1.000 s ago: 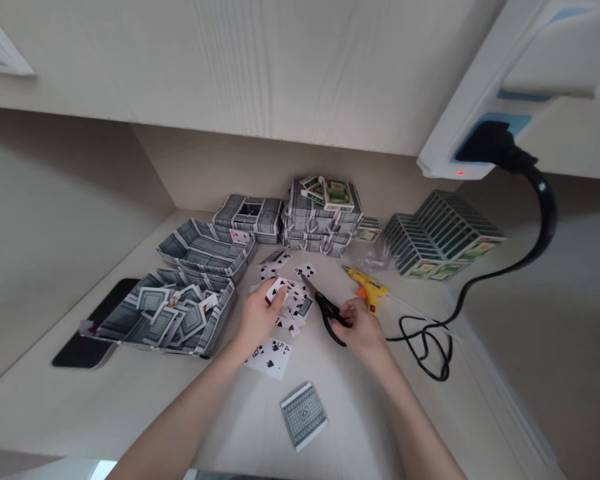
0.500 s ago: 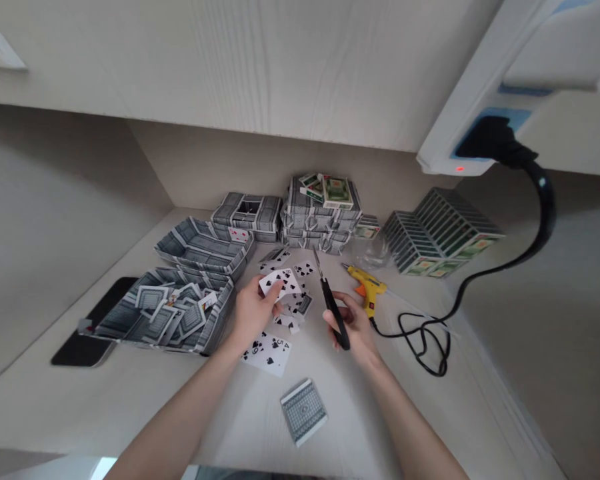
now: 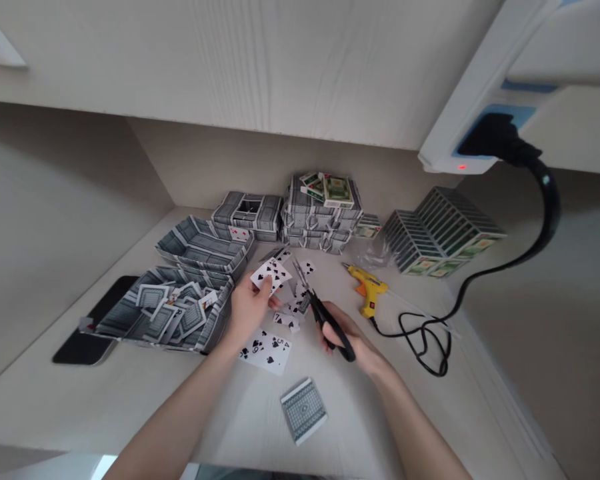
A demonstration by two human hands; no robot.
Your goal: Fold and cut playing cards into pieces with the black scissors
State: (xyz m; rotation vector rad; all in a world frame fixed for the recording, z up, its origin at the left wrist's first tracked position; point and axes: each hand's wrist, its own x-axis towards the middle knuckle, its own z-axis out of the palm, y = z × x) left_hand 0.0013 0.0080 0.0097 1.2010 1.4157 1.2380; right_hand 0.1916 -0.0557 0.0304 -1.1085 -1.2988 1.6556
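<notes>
My left hand [image 3: 250,303] pinches a playing card [image 3: 271,273] with black spades between thumb and fingers. In my right hand [image 3: 347,333] is a pair of black-handled scissors [image 3: 325,317], their blades pointing up and left, close to the card's right edge. Under and around the held card lie several cut card pieces [image 3: 286,322]. Nearer me, spade cards [image 3: 273,353] lie face up. A patterned square made of cards [image 3: 304,411] rests face down toward the desk's front.
Left stand two trays built from cards, the nearer tray [image 3: 215,327] holding loose cards, beside a black phone [image 3: 77,350]. Card-built boxes [image 3: 320,217] line the back. At right are a yellow glue gun [image 3: 371,287], its black cord [image 3: 443,343] and stacked card packs [image 3: 440,230].
The scissors have swung left, and their blades are now nearer the card. My left hand has moved slightly left and tilted the card.
</notes>
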